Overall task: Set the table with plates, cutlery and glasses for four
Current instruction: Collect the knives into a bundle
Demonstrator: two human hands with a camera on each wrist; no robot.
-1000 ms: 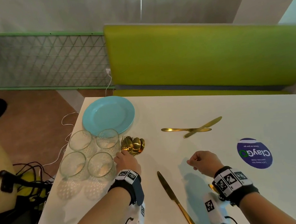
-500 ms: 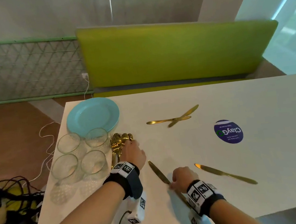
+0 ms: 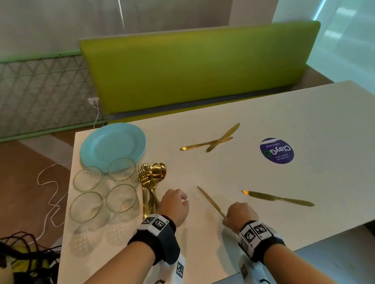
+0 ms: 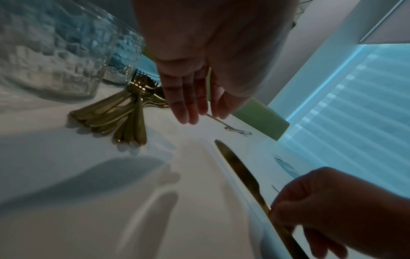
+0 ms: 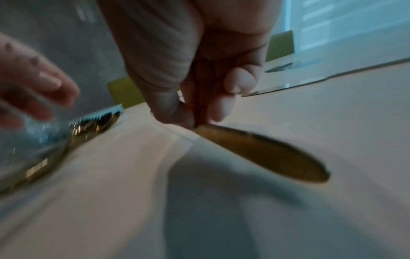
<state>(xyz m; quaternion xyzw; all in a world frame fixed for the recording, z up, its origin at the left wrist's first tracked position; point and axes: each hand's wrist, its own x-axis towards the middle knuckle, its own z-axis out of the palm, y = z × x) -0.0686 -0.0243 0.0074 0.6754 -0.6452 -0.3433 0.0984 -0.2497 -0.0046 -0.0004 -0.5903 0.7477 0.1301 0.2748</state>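
Note:
A stack of turquoise plates [image 3: 111, 144] sits at the table's far left corner, with several clear glasses [image 3: 121, 198] in front of it. Beside them lies a pile of gold forks and spoons [image 3: 150, 182] [image 4: 131, 113]. My left hand [image 3: 180, 200] [image 4: 199, 115] hovers just right of the pile's handles, fingers relaxed, holding nothing. My right hand [image 3: 227, 216] [image 5: 199, 121] pinches the handle of a gold knife [image 3: 209, 201] [image 4: 241, 171] [image 5: 266, 152] whose blade points away across the table. Another knife [image 3: 277, 198] lies to the right, and two crossed knives [image 3: 212, 141] lie farther back.
The white table [image 3: 322, 124] carries a round purple sticker [image 3: 276, 150] right of centre. A green bench back [image 3: 195, 64] stands behind it. Cables and dark gear [image 3: 18, 259] lie on the floor at the left. The table's near edge is just under my wrists.
My right hand dropped onto the near knife and now pinches its handle. My left hand came off the fork and spoon pile, to its right. The head view swung right.

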